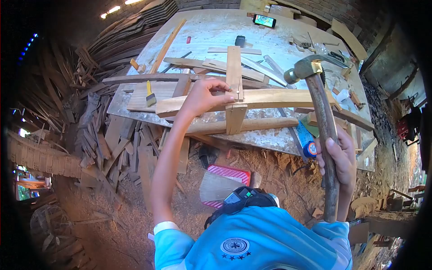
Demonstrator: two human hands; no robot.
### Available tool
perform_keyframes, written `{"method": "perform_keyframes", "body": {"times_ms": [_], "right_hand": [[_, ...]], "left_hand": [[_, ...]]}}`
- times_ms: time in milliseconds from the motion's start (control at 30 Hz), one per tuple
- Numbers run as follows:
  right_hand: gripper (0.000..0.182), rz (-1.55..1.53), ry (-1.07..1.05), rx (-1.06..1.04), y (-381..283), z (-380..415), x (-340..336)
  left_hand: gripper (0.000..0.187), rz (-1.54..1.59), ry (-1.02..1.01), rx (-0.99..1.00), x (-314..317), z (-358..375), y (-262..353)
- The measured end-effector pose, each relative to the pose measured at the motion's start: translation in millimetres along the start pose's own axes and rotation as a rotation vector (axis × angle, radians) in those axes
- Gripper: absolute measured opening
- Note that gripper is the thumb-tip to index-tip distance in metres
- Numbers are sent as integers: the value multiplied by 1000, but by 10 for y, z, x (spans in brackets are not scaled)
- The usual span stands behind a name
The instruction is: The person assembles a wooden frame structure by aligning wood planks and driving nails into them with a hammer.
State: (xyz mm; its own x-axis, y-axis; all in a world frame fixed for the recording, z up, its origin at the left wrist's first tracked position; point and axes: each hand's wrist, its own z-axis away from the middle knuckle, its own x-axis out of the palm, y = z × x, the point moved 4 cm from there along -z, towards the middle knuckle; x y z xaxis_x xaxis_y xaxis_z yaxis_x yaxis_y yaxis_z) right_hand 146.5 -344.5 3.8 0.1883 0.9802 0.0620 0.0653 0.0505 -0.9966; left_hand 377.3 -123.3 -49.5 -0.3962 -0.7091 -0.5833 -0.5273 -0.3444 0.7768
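Note:
My right hand (339,155) is wrapped round the wooden handle of a claw hammer (321,99), which is raised upright with its metal head at the top. My left hand (209,96) is closed in a pinch at a wooden joint, on what looks like a thin nail (237,91), mostly hidden by the fingertips. Under these fingers, a long pale wooden beam (279,97) runs across the table edge. An upright board (234,67) meets it there, with a short wood block (236,119) below the joint.
The worktable (198,33) carries loose wood strips, a yellow-handled paintbrush (150,94) and a propped phone (264,20). A blue round container (310,149) is near my right hand. Scrap wood (96,148) is heaped at the left; a pink-and-white slab (229,173) lies on the floor.

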Motion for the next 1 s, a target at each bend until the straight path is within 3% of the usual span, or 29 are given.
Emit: {"method": "perform_keyframes", "body": {"times_ms": [200,300,500,533,633,667,700,767,867,1000], "right_hand": [[46,-5,135,-35,-3,95,-196],[43,-21,201,-47,23,150,-284],[35,-22,254,-60,68,225,-410],[34,-19,263,-56,85,243,-429],[35,-28,266,-67,133,280,-487],[35,-30,272,-61,151,301,-508],[35,-31,279,-59,166,322,-537],[35,-22,309,-62,199,346,-598],[31,18,292,-93,275,327,-715],[24,99,389,-68,358,461,-824]], "left_hand": [[30,20,7,17,15,18,11],[31,-152,-57,1,-12,-12,-26],[33,155,-335,-269,-71,-313,-283],[47,144,-496,-317,-66,-363,-334],[65,-52,-759,-536,52,-450,-377],[71,-65,-688,-458,82,-423,-300],[65,44,-731,-446,136,-450,-442],[57,245,-745,-615,197,-376,-529],[49,389,-926,-686,230,-231,-467],[50,326,-802,-341,328,66,-366]]}}
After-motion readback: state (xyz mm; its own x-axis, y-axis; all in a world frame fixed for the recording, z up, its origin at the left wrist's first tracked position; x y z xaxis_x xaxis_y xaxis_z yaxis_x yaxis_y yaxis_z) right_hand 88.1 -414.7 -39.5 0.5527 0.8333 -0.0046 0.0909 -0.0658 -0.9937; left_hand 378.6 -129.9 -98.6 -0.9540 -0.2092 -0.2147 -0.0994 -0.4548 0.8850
